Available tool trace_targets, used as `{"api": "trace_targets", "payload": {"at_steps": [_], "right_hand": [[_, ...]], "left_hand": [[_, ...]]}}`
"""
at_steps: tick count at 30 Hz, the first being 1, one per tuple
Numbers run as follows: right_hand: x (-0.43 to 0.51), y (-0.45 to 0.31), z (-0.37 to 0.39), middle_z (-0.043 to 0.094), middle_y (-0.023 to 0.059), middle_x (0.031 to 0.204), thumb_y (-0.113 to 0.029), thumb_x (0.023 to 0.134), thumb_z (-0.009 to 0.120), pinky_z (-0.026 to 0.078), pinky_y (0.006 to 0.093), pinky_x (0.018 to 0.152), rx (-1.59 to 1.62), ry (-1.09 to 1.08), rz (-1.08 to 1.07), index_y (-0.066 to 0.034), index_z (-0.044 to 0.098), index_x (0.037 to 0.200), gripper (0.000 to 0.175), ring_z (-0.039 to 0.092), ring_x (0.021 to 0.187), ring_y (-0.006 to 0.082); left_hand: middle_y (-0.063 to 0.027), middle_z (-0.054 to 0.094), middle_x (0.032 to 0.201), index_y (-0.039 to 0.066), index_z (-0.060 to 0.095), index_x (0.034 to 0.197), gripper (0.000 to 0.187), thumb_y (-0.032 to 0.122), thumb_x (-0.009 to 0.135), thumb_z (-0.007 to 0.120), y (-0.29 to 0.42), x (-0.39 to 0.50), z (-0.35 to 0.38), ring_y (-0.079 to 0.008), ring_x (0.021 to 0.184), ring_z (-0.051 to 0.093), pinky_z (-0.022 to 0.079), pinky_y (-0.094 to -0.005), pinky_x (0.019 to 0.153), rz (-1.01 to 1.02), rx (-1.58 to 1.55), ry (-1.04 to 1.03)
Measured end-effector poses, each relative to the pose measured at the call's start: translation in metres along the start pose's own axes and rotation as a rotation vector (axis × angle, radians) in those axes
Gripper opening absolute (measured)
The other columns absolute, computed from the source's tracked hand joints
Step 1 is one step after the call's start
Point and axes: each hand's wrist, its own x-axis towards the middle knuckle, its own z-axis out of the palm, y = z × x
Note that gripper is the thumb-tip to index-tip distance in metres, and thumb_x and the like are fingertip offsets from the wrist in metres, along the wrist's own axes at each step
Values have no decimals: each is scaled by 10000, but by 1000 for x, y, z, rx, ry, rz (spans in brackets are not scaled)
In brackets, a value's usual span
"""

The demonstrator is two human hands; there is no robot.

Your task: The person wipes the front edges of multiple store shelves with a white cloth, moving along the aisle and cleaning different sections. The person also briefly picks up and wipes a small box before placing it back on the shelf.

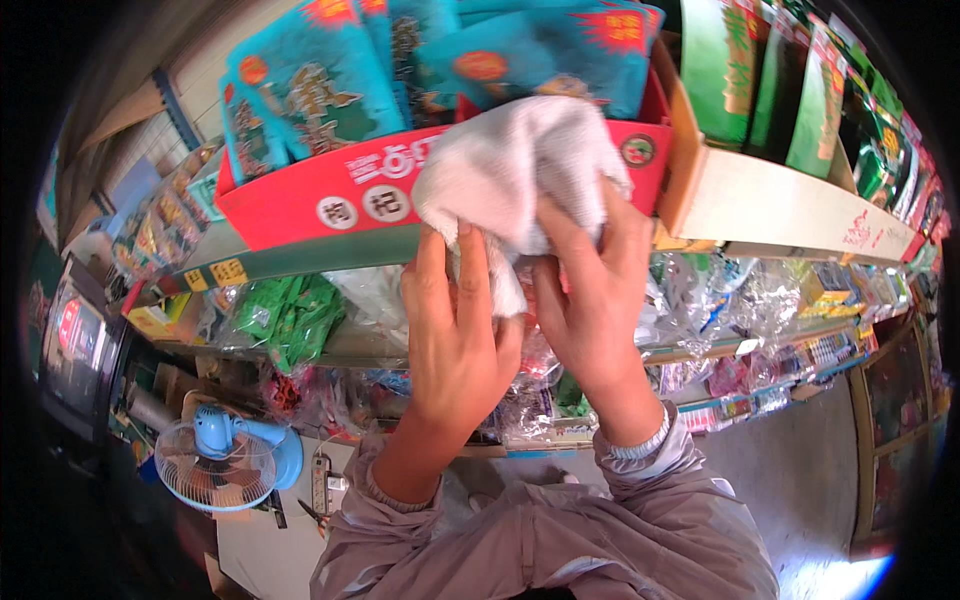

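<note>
A white terry cloth (510, 165) is bunched up between my two hands, in front of a red cardboard display box (300, 206). My left hand (457, 345) grips its lower left edge with the fingers pointing up. The fingers of my right hand (600, 300) press into its right side. Blue-green printed packets (322, 82) stand in the red box, and the cloth hides part of its front panel. Whether the cloth touches the box cannot be made out.
A white-fronted carton (787, 202) of green packets (720, 75) adjoins on the right. Lower shelves carry plastic-wrapped goods, among them green packets (292, 315). At lower left are a blue electric fan (217, 465), a power strip (320, 484) and a dark-framed screen (79, 345).
</note>
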Motion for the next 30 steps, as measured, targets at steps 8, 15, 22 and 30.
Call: {"api": "trace_targets", "payload": {"at_steps": [8, 15, 22, 30], "right_hand": [[-29, 37, -18, 598, 133, 1314, -128, 671, 746, 516, 380, 871, 63, -129, -28, -154, 754, 1185, 514, 596, 1037, 314], [-41, 47, -38, 599, 163, 1276, 11, 625, 737, 527, 394, 830, 253, -191, 40, -127, 754, 1156, 549, 607, 981, 326], [-39, 49, -91, 629, 186, 1204, 19, 581, 719, 516, 394, 803, 362, -184, 121, -105, 752, 1169, 601, 605, 935, 327], [-38, 74, -129, 610, 247, 1160, 0, 586, 708, 516, 403, 851, 208, -33, 99, -12, 727, 1205, 620, 615, 983, 341]], "left_hand": [[-233, 559, 1381, -32, 644, 1263, 452, 34, 816, 652, 3, -8, 37, -457, 1173, 537, 438, -553, 992, 68, 130, 121], [-217, 628, 1298, -44, 697, 1180, 404, -22, 776, 709, 15, -28, 41, -435, 1086, 606, 504, -509, 929, 32, 55, 96], [-254, 624, 1280, -57, 670, 1221, 409, -6, 819, 729, 55, -28, 31, -443, 1057, 632, 519, -495, 911, 106, -46, 120], [-294, 537, 1349, -79, 615, 1268, 442, 33, 849, 698, 101, 10, 54, -470, 1124, 573, 469, -533, 941, 215, -64, 128]]}}
